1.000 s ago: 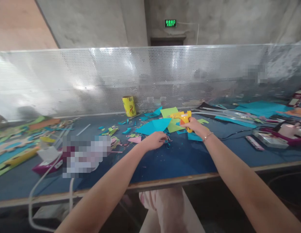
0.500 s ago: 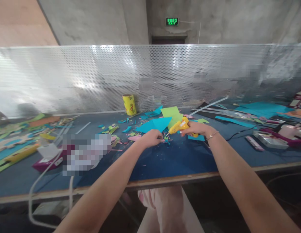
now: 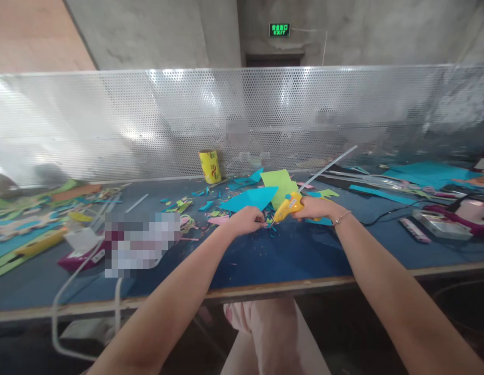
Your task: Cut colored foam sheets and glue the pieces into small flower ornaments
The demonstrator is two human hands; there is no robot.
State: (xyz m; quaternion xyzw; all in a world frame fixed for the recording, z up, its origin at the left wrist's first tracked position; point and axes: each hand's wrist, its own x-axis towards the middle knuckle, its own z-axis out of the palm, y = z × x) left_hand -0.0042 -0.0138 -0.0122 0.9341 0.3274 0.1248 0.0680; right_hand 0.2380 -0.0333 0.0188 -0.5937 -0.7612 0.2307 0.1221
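Observation:
My right hand (image 3: 315, 207) is wrapped around a yellow hot glue gun (image 3: 288, 206), its nozzle pointing down and to the left. A long translucent glue stick (image 3: 328, 166) juts from the gun's back, slanting up to the right. Close to the nozzle, my left hand (image 3: 249, 221) has its fingertips pinched together. What they hold is too small to make out. Small blue paper curls (image 3: 272, 229) lie just right of those fingertips. Behind the hands are a pointed blue paper sheet (image 3: 249, 200) and a light green sheet (image 3: 280, 182).
Paper scraps (image 3: 181, 205) litter the blue table (image 3: 281, 265). A yellow roll (image 3: 210, 166) stands by the perforated metal screen (image 3: 167, 120). On the left are a magenta power strip (image 3: 79, 260) and white cable (image 3: 56, 312); on the right, a clear box (image 3: 441, 225) and black cord (image 3: 376, 219).
The glue gun has tipped, its nozzle now lower and the glue stick steeper. My left hand stays nearly in place, pinched beside the nozzle. The whole view has shifted slightly.

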